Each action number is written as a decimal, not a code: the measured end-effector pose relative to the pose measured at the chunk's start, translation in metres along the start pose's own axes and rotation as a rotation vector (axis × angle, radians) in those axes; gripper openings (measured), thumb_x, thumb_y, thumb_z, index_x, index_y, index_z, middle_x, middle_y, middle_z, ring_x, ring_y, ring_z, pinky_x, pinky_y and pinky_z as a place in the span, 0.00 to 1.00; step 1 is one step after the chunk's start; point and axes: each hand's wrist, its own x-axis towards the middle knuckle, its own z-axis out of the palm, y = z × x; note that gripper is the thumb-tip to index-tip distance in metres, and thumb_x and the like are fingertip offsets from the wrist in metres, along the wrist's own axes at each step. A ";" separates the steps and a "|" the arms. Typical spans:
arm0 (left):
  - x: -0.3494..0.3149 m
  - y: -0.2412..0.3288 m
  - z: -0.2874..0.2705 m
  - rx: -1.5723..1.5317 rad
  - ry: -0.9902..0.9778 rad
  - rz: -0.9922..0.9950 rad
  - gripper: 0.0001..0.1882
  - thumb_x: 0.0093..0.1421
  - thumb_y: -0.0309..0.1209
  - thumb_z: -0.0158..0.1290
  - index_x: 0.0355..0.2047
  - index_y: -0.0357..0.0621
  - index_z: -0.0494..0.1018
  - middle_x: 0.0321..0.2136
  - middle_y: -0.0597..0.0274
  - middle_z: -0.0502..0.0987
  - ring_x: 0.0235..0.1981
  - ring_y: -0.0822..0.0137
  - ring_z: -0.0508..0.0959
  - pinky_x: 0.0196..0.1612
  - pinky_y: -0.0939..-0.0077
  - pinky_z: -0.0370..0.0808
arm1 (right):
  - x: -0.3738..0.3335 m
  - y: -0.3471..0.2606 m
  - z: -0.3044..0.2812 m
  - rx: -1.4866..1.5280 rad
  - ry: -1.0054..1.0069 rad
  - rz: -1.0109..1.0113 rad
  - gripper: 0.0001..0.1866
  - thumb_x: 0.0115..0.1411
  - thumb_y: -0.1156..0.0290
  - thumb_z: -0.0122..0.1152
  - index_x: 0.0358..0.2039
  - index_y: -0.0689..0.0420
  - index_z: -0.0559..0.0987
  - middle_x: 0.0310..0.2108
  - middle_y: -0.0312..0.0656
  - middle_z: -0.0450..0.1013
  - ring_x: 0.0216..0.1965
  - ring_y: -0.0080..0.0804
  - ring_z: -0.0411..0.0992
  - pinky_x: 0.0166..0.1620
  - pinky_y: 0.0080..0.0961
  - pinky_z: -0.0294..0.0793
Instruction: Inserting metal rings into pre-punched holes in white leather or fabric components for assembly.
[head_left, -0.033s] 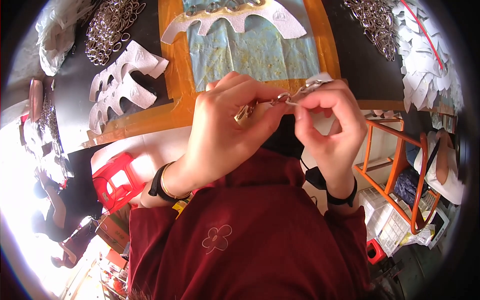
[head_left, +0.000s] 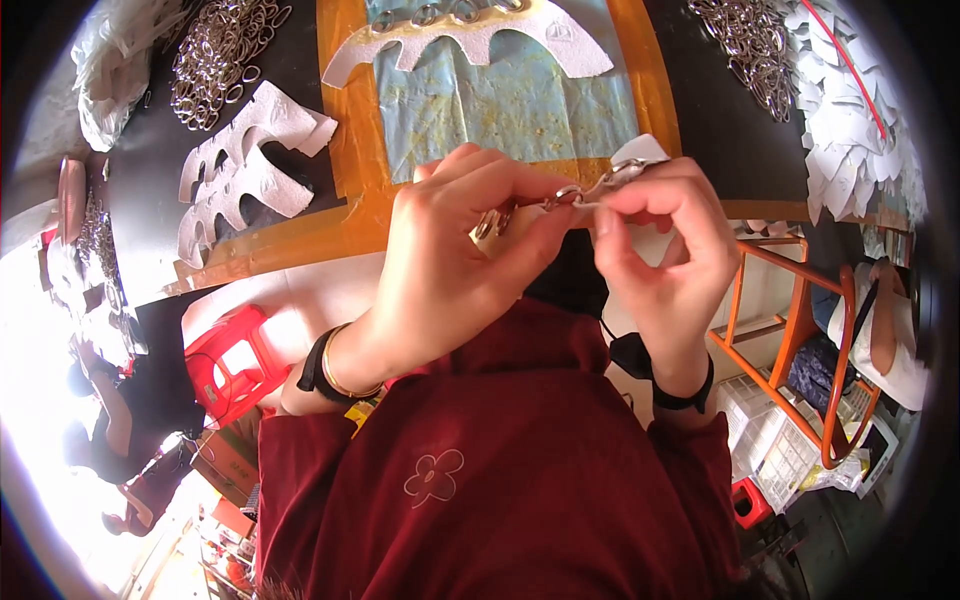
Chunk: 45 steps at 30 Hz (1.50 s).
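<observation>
Right hand (head_left: 680, 250) edges a touch rightward and the strip's (head_left: 640, 150) white end tips up into clearer view, while the left hand (head_left: 450, 235) barely budges. Left grip is pinched on the strip beside a ring (head_left: 568, 195), just off the bench's (head_left: 400, 215) near edge, while the right's fingers curl against the strip near that same ring, though whether they're closed on it I can't tell. So it's a small adjustment, and the work seems centred on that one ring, with another strip (head_left: 570, 45) lying on the blue sheet (head_left: 510, 105) beyond.
</observation>
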 end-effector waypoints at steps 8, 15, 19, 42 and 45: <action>0.002 0.000 -0.006 0.095 -0.085 0.062 0.06 0.50 0.22 0.59 0.30 0.37 0.78 0.23 0.59 0.75 0.27 0.70 0.74 0.33 0.76 0.69 | 0.008 0.007 0.002 0.026 -0.067 -0.031 0.13 0.40 0.85 0.67 0.21 0.57 0.70 0.31 0.41 0.75 0.37 0.33 0.75 0.38 0.26 0.73; 0.000 -0.005 -0.007 -0.143 -0.153 -0.122 0.17 0.54 0.28 0.61 0.42 0.36 0.71 0.31 0.62 0.75 0.32 0.73 0.73 0.39 0.78 0.69 | 0.016 0.008 -0.003 0.219 -0.238 0.213 0.18 0.48 0.88 0.60 0.35 0.57 0.66 0.29 0.34 0.68 0.34 0.20 0.71 0.37 0.17 0.72; 0.008 -0.004 -0.024 -0.342 -0.286 -0.343 0.16 0.61 0.34 0.57 0.43 0.34 0.70 0.33 0.64 0.75 0.36 0.76 0.72 0.41 0.79 0.71 | 0.022 0.006 -0.009 0.316 -0.249 0.346 0.23 0.47 0.86 0.61 0.45 0.57 0.71 0.28 0.33 0.70 0.31 0.15 0.69 0.36 0.14 0.68; 0.012 -0.011 -0.024 -0.160 -0.216 0.038 0.06 0.56 0.28 0.60 0.31 0.38 0.76 0.32 0.63 0.74 0.38 0.68 0.73 0.44 0.74 0.69 | 0.033 -0.005 -0.016 0.714 -0.384 0.576 0.43 0.47 0.74 0.63 0.64 0.58 0.56 0.34 0.38 0.72 0.37 0.19 0.69 0.41 0.16 0.68; 0.016 -0.011 -0.028 -0.139 -0.261 -0.012 0.07 0.58 0.29 0.58 0.32 0.37 0.76 0.31 0.65 0.75 0.38 0.71 0.73 0.43 0.74 0.70 | 0.037 -0.012 -0.020 0.435 -0.335 0.362 0.41 0.48 0.74 0.62 0.64 0.58 0.58 0.32 0.36 0.71 0.32 0.16 0.65 0.38 0.11 0.65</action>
